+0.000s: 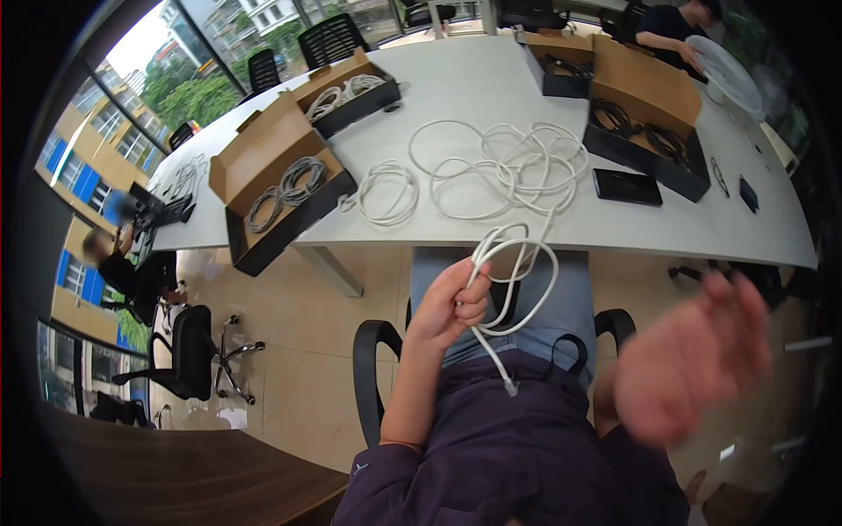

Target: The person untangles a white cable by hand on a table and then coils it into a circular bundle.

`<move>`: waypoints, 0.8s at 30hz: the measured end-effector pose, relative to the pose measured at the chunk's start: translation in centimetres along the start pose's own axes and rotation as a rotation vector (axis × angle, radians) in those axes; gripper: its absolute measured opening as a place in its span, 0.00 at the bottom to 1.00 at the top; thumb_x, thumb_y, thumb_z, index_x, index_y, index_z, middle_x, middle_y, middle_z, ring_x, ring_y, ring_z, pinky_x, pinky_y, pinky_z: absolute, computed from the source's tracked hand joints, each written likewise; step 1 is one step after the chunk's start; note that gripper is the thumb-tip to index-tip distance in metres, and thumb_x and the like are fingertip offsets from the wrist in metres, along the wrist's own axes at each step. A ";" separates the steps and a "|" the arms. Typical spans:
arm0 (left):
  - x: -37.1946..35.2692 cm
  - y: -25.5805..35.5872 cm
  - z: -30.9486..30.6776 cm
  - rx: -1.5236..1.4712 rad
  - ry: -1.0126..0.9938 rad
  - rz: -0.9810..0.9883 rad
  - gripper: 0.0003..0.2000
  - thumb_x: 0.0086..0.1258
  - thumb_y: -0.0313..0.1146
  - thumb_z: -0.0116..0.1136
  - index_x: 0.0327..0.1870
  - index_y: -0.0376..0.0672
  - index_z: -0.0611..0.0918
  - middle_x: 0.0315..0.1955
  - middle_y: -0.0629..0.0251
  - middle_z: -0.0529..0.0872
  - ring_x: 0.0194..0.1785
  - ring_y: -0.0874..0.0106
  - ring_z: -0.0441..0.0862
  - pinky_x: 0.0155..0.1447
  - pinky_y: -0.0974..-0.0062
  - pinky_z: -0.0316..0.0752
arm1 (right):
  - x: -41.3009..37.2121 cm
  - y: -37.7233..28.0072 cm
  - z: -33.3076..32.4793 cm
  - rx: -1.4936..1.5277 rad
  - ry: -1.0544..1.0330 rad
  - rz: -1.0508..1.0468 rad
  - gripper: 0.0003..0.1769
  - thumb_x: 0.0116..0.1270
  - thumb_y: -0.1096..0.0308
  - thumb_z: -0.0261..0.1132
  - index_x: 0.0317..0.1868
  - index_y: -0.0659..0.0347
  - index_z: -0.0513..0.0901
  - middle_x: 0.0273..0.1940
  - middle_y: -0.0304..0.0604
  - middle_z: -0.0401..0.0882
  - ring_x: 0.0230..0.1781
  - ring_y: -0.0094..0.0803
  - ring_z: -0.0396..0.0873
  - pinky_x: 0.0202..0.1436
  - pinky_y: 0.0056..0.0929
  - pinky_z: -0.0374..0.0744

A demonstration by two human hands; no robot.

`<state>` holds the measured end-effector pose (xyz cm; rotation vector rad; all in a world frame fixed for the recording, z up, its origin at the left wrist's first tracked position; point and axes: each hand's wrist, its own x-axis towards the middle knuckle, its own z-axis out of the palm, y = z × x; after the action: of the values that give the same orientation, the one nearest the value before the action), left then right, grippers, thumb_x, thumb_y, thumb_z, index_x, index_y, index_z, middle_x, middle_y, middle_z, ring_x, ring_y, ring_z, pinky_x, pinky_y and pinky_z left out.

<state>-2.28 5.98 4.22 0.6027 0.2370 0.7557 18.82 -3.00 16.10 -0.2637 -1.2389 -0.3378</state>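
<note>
White network cable (pixel 554 272) hangs in a few loops from my left hand (pixel 452 304), whose fingers are wrapped round it above my lap. One end with a clear plug dangles below the hand. From the loops the cable runs up over the table edge into a loose tangle (pixel 504 180) on the white table (pixel 438 79). My right hand (pixel 693 364) is raised at the right, apart from the cable and smeared by motion; its fingers cannot be made out clearly. A coiled white cable (pixel 388 193) lies left of the tangle.
Open boxes of cables stand at the left (pixel 254 245) and right (pixel 693 180). A black phone (pixel 627 188) lies right of the tangle. One person (pixel 671 35) handles a clear plastic item at the back right; another (pixel 123 267) sits at the left.
</note>
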 end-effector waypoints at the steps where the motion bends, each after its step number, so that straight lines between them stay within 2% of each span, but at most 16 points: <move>1: -0.1 0.1 0.1 0.000 0.004 -0.020 0.12 0.82 0.38 0.37 0.46 0.40 0.70 0.18 0.81 0.57 0.15 0.87 0.49 0.18 0.86 0.46 | -1.7 2.6 -0.7 -0.207 -0.253 0.174 0.37 0.69 0.39 0.50 0.63 0.64 0.68 0.64 0.58 0.67 0.63 0.50 0.67 0.68 0.47 0.62; 2: -0.2 0.3 0.1 -0.014 -0.009 -0.044 0.12 0.82 0.38 0.36 0.46 0.40 0.70 0.17 0.81 0.57 0.15 0.87 0.49 0.18 0.86 0.46 | -3.9 4.6 -1.0 -0.267 -0.461 0.378 0.36 0.71 0.41 0.51 0.64 0.65 0.67 0.66 0.57 0.66 0.65 0.51 0.67 0.70 0.45 0.61; 4: -0.4 0.4 0.3 -0.033 -0.034 -0.077 0.13 0.82 0.38 0.35 0.47 0.39 0.70 0.17 0.81 0.56 0.14 0.88 0.48 0.17 0.86 0.45 | -8.6 7.2 -1.2 -0.027 -0.617 0.860 0.49 0.67 0.34 0.56 0.72 0.69 0.58 0.69 0.54 0.64 0.70 0.44 0.62 0.74 0.39 0.56; 6: -0.7 0.5 0.7 -0.018 -0.064 -0.127 0.13 0.82 0.38 0.35 0.47 0.39 0.71 0.17 0.81 0.56 0.14 0.88 0.47 0.17 0.86 0.45 | -12.2 8.7 -2.0 0.468 -0.805 1.179 0.58 0.59 0.24 0.56 0.74 0.65 0.56 0.73 0.47 0.59 0.70 0.38 0.64 0.71 0.37 0.61; 7: -0.9 0.6 0.8 -0.010 -0.075 -0.148 0.13 0.82 0.39 0.35 0.47 0.39 0.71 0.17 0.81 0.56 0.14 0.88 0.47 0.17 0.86 0.45 | -13.3 8.8 -2.0 0.614 -0.766 1.259 0.53 0.59 0.37 0.68 0.73 0.63 0.59 0.71 0.46 0.63 0.68 0.34 0.66 0.69 0.33 0.65; 8: -1.0 0.6 0.6 -0.012 -0.099 -0.172 0.14 0.82 0.41 0.38 0.49 0.38 0.72 0.17 0.81 0.56 0.15 0.88 0.49 0.17 0.86 0.46 | -13.0 8.6 -1.8 0.520 -0.805 1.231 0.46 0.61 0.45 0.70 0.71 0.63 0.63 0.64 0.46 0.70 0.63 0.31 0.71 0.65 0.31 0.69; 9: -1.0 0.5 0.6 0.002 -0.104 -0.165 0.14 0.82 0.41 0.37 0.48 0.38 0.72 0.17 0.81 0.56 0.14 0.88 0.48 0.17 0.86 0.45 | -12.7 8.4 -1.6 0.427 -0.843 1.201 0.40 0.62 0.53 0.72 0.69 0.62 0.67 0.58 0.45 0.77 0.57 0.28 0.76 0.61 0.28 0.73; 12: -1.1 0.3 0.9 0.056 -0.105 -0.141 0.14 0.82 0.40 0.37 0.48 0.38 0.71 0.17 0.81 0.57 0.14 0.88 0.47 0.17 0.87 0.44 | -12.6 8.8 -1.7 0.316 -0.826 1.465 0.26 0.62 0.65 0.71 0.59 0.62 0.77 0.38 0.37 0.84 0.41 0.21 0.80 0.46 0.21 0.78; 15: -0.7 0.5 0.4 0.146 -0.072 -0.119 0.12 0.81 0.39 0.42 0.47 0.39 0.72 0.17 0.81 0.57 0.14 0.89 0.48 0.17 0.87 0.44 | -11.6 8.9 -2.2 0.308 -0.993 1.530 0.13 0.63 0.67 0.71 0.44 0.65 0.80 0.25 0.32 0.79 0.27 0.16 0.76 0.32 0.17 0.74; 16: -0.6 0.6 0.1 0.185 -0.046 -0.120 0.11 0.80 0.39 0.43 0.47 0.40 0.73 0.18 0.81 0.57 0.15 0.89 0.48 0.17 0.87 0.44 | -11.3 8.6 -2.2 0.303 -0.970 1.562 0.11 0.65 0.64 0.70 0.37 0.64 0.80 0.23 0.32 0.76 0.25 0.16 0.71 0.29 0.18 0.72; 19: -0.4 0.2 0.2 0.347 0.092 -0.073 0.08 0.79 0.37 0.47 0.43 0.43 0.75 0.18 0.81 0.59 0.15 0.89 0.50 0.17 0.87 0.45 | -12.1 8.9 -2.9 0.135 -1.084 1.272 0.13 0.66 0.60 0.68 0.36 0.64 0.82 0.23 0.33 0.77 0.24 0.15 0.70 0.29 0.19 0.72; 21: -0.1 -0.2 -0.3 0.450 0.185 -0.023 0.08 0.78 0.37 0.48 0.43 0.43 0.76 0.18 0.81 0.59 0.15 0.89 0.50 0.18 0.87 0.44 | -11.6 8.2 -2.6 0.124 -1.055 1.362 0.13 0.66 0.61 0.68 0.34 0.63 0.83 0.24 0.34 0.78 0.24 0.15 0.71 0.29 0.19 0.72; 23: -0.3 0.0 -0.6 0.444 0.167 -0.029 0.08 0.79 0.36 0.47 0.44 0.43 0.76 0.18 0.81 0.59 0.15 0.88 0.50 0.18 0.86 0.44 | -10.7 7.8 -2.5 0.119 -1.109 1.501 0.10 0.66 0.64 0.68 0.34 0.63 0.83 0.25 0.31 0.76 0.24 0.14 0.70 0.28 0.19 0.70; 24: -0.4 0.2 -0.7 0.441 0.160 -0.031 0.08 0.79 0.36 0.47 0.45 0.42 0.77 0.18 0.81 0.60 0.15 0.88 0.49 0.18 0.86 0.44 | -10.9 7.8 -2.5 0.208 -1.085 1.494 0.10 0.66 0.64 0.67 0.35 0.63 0.83 0.25 0.32 0.76 0.24 0.14 0.70 0.28 0.18 0.70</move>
<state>-2.96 6.16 3.77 0.9538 0.5686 0.7260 20.96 4.41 4.88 -1.1764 -1.7124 1.3831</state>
